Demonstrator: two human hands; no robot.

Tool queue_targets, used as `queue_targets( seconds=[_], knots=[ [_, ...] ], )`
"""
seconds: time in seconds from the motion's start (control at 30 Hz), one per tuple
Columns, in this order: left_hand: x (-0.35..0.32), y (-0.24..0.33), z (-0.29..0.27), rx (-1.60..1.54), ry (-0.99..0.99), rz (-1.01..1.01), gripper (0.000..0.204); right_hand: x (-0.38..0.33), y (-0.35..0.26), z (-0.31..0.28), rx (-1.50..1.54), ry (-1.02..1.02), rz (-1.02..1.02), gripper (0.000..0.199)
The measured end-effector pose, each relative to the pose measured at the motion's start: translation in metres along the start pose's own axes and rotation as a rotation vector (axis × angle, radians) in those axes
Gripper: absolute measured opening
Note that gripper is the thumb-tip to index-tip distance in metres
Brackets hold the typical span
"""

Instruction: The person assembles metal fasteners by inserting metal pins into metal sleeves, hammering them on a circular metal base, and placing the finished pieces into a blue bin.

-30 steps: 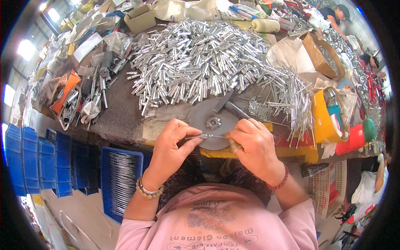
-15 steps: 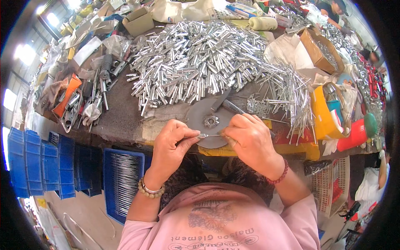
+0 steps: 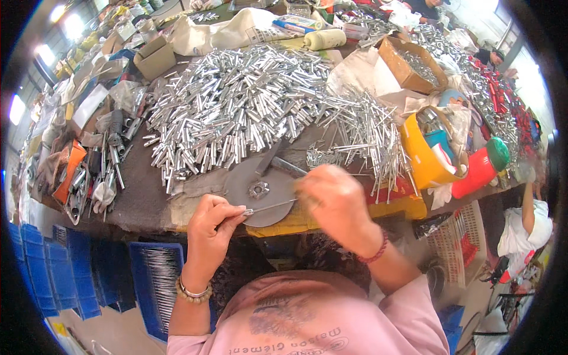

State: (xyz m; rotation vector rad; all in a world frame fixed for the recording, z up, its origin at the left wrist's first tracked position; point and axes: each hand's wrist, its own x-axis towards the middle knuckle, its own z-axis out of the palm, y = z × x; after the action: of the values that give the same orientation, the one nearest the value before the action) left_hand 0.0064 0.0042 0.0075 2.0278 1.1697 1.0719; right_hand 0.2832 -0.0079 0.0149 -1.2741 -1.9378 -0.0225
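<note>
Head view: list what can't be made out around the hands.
All in the head view:
Right hand: fingertips smeared by motion blur.
Thin silver metal rod: held end covered by left hand.
Dark hammer-shaped tool: handle's end behind right hand.
Small silver metal pieces: too small to tell apart.

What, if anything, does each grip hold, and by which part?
The left grip pinches a thin metal rod at its thicker left end. The right grip is blurred near the other end; whether it holds anything cannot be told.

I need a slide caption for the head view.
Left hand holds thin metal rod over grey disc; blurred right hand nearby.
</note>
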Motion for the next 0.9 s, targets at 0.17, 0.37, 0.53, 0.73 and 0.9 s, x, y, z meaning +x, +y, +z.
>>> queue_targets(
  seconds=[0.17,0.37,0.53,0.73,0.9],
  knots=[
    [-0.004,0.004,0.001,-0.039,-0.005,-0.052,0.020,-0.011,0.045,-0.052,-0.175,-0.094,0.355,0.009],
    [-0.006,0.003,0.005,-0.039,0.006,-0.033,0.019,-0.018,0.053,-0.058,-0.274,-0.173,0.315,0.010],
    [0.003,-0.001,0.006,-0.062,-0.014,-0.025,0.018,-0.022,0.065,-0.071,-0.258,-0.199,0.254,0.010],
    [-0.005,-0.001,-0.015,0.056,0.027,0.036,0.013,0.004,0.055,-0.062,-0.192,-0.298,0.234,0.016],
    [-0.005,-0.022,0.015,-0.032,-0.015,0.134,0.011,-0.035,0.104,-0.049,-0.334,-0.362,0.432,0.028]
  ],
)
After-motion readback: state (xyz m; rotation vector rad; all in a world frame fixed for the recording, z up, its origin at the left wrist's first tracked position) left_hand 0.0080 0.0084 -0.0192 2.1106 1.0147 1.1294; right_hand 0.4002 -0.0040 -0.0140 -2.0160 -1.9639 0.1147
